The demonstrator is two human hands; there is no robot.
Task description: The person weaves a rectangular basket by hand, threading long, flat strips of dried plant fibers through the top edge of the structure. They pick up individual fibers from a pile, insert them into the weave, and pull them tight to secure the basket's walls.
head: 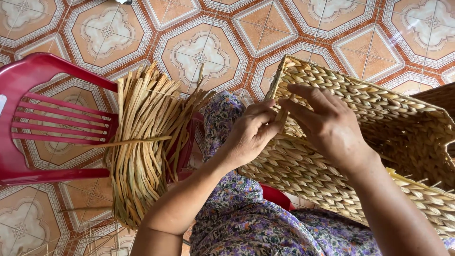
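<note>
Covering the whole room is a tiled floor point(208, 52) of orange and cream octagon patterns; a red plastic chair point(42, 123) stands on it, draped with dried straw strands point(142, 142); the woven basket point(379, 123) rests on the floral-clothed lap point(246, 223); the left hand point(249, 135) and right hand point(327, 125) both pinch a strand at its rim.

The floor point(204, 52) fills the upper part of the frame and the lower left corner. It has square tiles in orange and cream, each with a white flower shape in an octagon and a red-brown border. At the left of the frame stands a red plastic chair point(42, 123) with thin slats, and the tiles show through them. The light is soft and even.
</note>
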